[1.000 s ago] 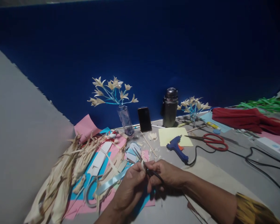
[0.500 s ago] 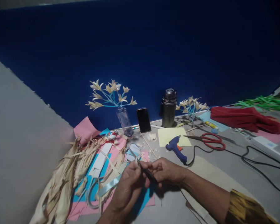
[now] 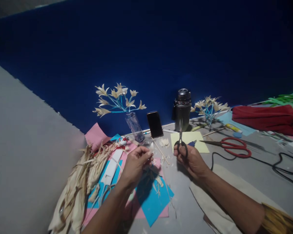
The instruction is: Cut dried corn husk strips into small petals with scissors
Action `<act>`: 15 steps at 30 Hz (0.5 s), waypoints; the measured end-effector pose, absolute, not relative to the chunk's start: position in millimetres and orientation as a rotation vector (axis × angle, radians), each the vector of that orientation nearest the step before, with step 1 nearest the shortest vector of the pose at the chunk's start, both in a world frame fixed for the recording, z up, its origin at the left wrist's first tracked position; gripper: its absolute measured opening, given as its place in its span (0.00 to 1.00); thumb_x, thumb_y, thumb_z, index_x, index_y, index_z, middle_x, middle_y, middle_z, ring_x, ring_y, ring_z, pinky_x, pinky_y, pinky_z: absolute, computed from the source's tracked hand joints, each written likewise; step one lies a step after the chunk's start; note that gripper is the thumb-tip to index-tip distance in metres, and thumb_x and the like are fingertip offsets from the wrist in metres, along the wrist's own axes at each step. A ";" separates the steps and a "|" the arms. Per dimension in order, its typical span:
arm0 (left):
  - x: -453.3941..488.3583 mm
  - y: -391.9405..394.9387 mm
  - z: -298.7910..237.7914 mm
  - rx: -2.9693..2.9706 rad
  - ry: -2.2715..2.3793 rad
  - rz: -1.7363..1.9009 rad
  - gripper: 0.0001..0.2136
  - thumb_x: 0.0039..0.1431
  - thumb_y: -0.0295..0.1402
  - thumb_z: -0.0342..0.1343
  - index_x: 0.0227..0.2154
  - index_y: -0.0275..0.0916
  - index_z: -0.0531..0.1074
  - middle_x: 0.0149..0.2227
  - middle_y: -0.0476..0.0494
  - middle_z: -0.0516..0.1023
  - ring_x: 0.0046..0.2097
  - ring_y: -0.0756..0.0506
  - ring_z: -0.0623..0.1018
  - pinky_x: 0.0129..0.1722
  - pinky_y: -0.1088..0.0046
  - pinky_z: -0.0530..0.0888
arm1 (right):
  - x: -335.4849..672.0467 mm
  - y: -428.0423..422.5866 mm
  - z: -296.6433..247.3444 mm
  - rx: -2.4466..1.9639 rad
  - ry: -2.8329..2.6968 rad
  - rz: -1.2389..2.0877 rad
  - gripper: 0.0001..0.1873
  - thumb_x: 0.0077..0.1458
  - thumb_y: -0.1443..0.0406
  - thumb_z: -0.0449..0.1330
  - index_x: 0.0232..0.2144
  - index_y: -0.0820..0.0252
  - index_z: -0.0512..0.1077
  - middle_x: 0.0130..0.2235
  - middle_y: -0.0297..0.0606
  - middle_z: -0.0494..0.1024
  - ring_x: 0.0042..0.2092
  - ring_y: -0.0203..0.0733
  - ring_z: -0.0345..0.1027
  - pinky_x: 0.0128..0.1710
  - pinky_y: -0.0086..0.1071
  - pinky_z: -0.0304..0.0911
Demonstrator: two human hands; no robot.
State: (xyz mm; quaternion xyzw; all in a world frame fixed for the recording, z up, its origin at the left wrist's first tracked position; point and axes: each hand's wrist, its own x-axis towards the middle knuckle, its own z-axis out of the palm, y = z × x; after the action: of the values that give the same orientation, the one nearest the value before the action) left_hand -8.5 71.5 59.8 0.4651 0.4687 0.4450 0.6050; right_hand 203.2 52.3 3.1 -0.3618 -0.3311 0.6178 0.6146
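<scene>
My left hand (image 3: pixel 136 164) is closed in a pinch on a small pale piece of dried husk (image 3: pixel 150 149), held above the pink and blue paper sheets (image 3: pixel 153 202). My right hand (image 3: pixel 191 159) grips small black scissors (image 3: pixel 180 143) by the handles, blades pointing up and away, just in front of a yellow paper sheet (image 3: pixel 202 147). The two hands are apart, about a hand's width between them.
A heap of dried husk strips (image 3: pixel 80 182) lies at left. At the back stand a bottle with husk flowers (image 3: pixel 134 125), a phone (image 3: pixel 155 124), a steel flask (image 3: pixel 182 109) and a second flower bunch (image 3: pixel 208 109). Red scissors (image 3: pixel 231 148), black cable (image 3: pixel 280 164) and red cloth (image 3: pixel 266 118) lie right.
My hands were together with the scissors at the husk piece; now they have parted. The right hand has lifted the scissors to the right, covering the blue glue gun. The camera shifted slightly.
</scene>
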 end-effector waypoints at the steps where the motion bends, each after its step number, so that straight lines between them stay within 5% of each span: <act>1: -5.8 78.9 57.9 1.142 1.105 1.013 0.12 0.46 0.36 0.68 0.26 0.36 0.72 0.23 0.49 0.74 0.25 0.52 0.72 0.27 0.77 0.68 | 205.5 53.4 4.2 -0.849 -0.774 1.396 0.22 0.46 0.50 0.70 0.31 0.64 0.73 0.27 0.35 0.73 0.21 0.29 0.49 0.21 0.29 0.43; 6: 25.1 118.1 41.8 1.698 1.371 0.902 0.04 0.52 0.31 0.58 0.25 0.36 0.72 0.22 0.49 0.73 0.25 0.50 0.71 0.27 0.74 0.67 | 212.0 54.4 12.7 -0.928 -0.819 1.312 0.21 0.44 0.51 0.71 0.27 0.63 0.73 0.26 0.36 0.73 0.22 0.29 0.47 0.21 0.29 0.41; 15: 68.8 153.8 9.6 2.101 1.632 0.786 0.07 0.49 0.20 0.53 0.26 0.38 0.71 0.25 0.46 0.73 0.30 0.46 0.70 0.32 0.71 0.61 | 219.3 57.8 13.5 -0.891 -0.834 1.343 0.21 0.46 0.51 0.69 0.25 0.64 0.74 0.22 0.31 0.69 0.21 0.28 0.45 0.21 0.29 0.38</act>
State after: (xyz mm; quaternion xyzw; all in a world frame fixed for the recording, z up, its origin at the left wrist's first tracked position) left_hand 68.8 153.8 9.6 0.7446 0.5785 0.2786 0.1826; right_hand 219.3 57.8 13.5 -0.3868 -0.3621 0.5832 0.6157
